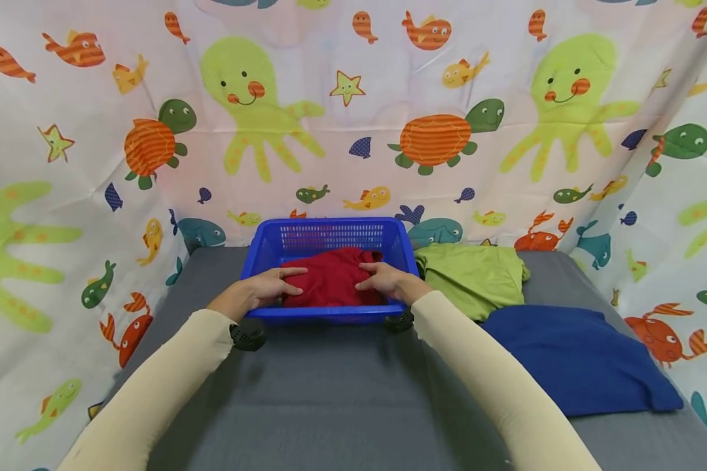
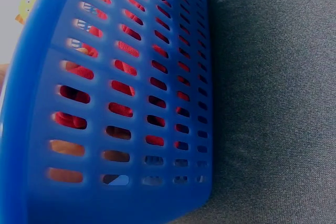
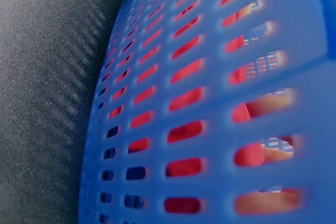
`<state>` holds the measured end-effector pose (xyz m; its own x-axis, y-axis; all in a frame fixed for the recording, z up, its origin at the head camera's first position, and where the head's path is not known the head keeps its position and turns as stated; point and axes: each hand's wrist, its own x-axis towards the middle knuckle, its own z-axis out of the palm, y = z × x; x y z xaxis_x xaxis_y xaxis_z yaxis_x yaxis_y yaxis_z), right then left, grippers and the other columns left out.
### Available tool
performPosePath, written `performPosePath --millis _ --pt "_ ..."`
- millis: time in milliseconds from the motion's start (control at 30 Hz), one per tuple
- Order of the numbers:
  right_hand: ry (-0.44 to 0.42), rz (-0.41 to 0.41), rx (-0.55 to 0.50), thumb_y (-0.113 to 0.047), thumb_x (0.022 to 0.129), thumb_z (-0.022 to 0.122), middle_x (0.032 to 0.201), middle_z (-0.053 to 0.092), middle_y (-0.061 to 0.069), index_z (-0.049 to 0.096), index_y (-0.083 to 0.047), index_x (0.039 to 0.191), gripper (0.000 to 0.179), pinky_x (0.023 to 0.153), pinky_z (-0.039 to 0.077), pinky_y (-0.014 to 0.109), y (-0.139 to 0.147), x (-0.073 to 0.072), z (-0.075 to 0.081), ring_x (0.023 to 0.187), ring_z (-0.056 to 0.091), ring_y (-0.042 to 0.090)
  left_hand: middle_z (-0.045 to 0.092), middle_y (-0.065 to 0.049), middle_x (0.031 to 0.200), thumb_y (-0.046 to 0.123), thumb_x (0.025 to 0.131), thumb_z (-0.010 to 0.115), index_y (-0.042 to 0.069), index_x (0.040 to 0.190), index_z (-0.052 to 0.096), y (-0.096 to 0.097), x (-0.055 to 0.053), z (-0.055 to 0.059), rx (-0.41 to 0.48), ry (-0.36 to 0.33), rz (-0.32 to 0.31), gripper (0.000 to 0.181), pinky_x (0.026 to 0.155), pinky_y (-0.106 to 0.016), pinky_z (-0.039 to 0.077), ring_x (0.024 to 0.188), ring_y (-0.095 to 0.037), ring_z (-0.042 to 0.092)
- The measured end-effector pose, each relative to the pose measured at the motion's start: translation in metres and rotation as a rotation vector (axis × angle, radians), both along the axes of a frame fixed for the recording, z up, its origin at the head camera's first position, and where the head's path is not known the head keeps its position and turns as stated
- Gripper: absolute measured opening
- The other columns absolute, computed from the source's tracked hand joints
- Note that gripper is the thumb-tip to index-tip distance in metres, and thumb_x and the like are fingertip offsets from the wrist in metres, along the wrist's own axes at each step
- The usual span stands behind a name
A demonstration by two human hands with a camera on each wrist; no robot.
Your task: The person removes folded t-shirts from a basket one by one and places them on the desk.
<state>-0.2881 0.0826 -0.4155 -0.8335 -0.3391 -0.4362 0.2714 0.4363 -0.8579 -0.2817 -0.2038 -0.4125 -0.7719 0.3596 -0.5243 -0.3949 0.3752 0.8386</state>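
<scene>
A red cloth garment (image 1: 330, 278) lies bunched inside a blue plastic basket (image 1: 324, 314). Over the basket's left side reaches my left hand (image 1: 265, 286), its visible finger and thumb extended onto the garment's left part. My right hand (image 1: 391, 281) comes over the right side and touches the garment's right part with extended fingers. The lower fingers of both hands are partly hidden by cloth. In the left wrist view, red fabric (image 2: 123, 87) shows through the slots of the basket wall (image 2: 100, 203). The right wrist view has the same red fabric (image 3: 184, 100) behind the slotted wall (image 3: 215, 129).
A green cloth garment (image 1: 474, 275) lies just right of the basket, and a blue cloth garment (image 1: 577, 360) lies nearer on the right. All rest on a grey-covered table (image 1: 330, 405). A sea-animal patterned curtain (image 1: 353, 131) encloses the back and sides.
</scene>
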Motion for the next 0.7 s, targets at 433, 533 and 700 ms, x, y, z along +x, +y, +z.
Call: performPosePath --millis 433,533,700 --pt "0.081 0.072 0.101 -0.008 0.098 0.062 0.168 0.017 0.020 0.039 -0.011 0.157 0.063 0.127 0.021 0.052 -0.0032 -0.0060 0.0054 0.157 0.014 0.036 0.039 -0.017 0.152 0.008 0.100 0.059 0.020 0.160 0.032 -0.0005 -0.0081 0.0050 -0.002 0.014 -0.009 0.067 0.110 -0.041 0.049 0.128 -0.029 0.050" --pt "0.095 0.028 0.086 -0.007 0.098 0.061 0.167 0.019 0.020 0.043 -0.011 0.154 0.059 0.126 0.022 0.052 -0.0043 -0.0052 0.0071 0.157 0.016 0.035 0.038 -0.017 0.153 0.007 0.100 0.058 0.020 0.160 0.032 -0.0007 -0.0071 0.0066 -0.002 0.018 -0.002 0.067 0.110 -0.041 0.048 0.128 -0.028 0.050" --pt "0.092 -0.033 0.043 -0.006 0.099 0.062 0.166 0.023 0.020 0.045 -0.014 0.154 0.058 0.125 0.026 0.054 -0.0043 -0.0036 0.0067 0.153 0.024 0.036 0.047 -0.017 0.147 0.006 0.098 0.060 0.020 0.159 0.035 -0.0011 -0.0033 0.0062 -0.004 0.043 0.036 0.068 0.098 -0.035 0.053 0.122 -0.026 0.056"
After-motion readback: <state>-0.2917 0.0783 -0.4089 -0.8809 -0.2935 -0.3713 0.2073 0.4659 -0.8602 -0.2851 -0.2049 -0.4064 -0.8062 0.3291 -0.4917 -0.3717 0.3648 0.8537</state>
